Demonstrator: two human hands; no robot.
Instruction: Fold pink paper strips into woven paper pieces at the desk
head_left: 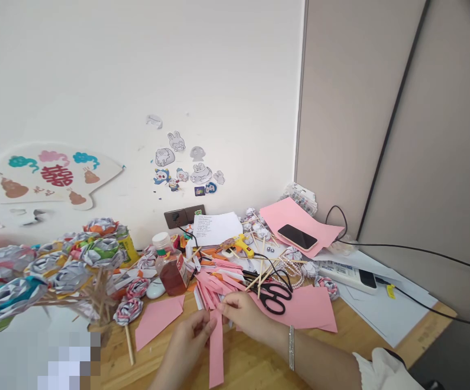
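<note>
A long pink paper strip hangs between my two hands above the wooden table. My left hand pinches its left edge with thumb and fingers. At the strip's top end, my right hand is closed on the paper, with a bracelet at the wrist. Just beyond my fingers lies a heap of cut pink strips. Black-handled scissors rest right of the heap on pink sheets. Another cut pink sheet lies left of my left hand.
Paper flowers on sticks crowd the left side. A jar of reddish liquid stands behind the left hand. Farther back are a yellow glue gun with a cord, a phone on pink paper, a power strip and white sheets.
</note>
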